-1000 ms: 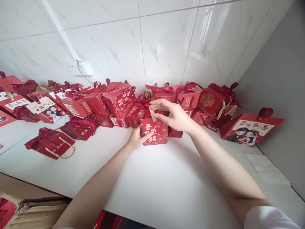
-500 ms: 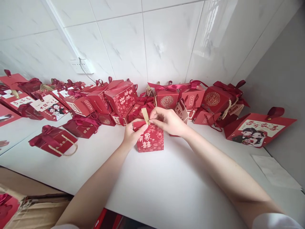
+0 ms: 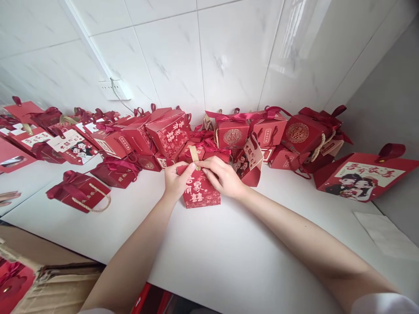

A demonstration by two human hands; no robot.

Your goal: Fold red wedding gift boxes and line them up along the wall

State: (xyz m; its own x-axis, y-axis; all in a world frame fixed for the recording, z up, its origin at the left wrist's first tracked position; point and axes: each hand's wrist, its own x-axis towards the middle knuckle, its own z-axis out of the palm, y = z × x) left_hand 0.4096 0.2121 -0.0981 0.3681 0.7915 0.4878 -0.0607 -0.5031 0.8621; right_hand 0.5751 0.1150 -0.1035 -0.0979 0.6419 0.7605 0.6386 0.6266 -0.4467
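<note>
A red gift box with white lettering and a floral print stands upright on the white table in front of me. A short gold ribbon loop sticks up from its top edge. My left hand grips the upper left of the box, its thumb pressed near the base of the ribbon. My right hand is closed at the top right, fingertips at the ribbon's base and against the box. Whatever small fastening lies between the fingertips is mostly hidden.
Many red gift boxes line the tiled wall. A box with a rope handle stands at left, a couple-print box at right. A cardboard carton is at lower left. Another person's hand shows at the left edge.
My right hand has lowered and its fingers now lie over the box's top by the ribbon. The left hand keeps its grip. Another person's hand reaches further into view at left.
</note>
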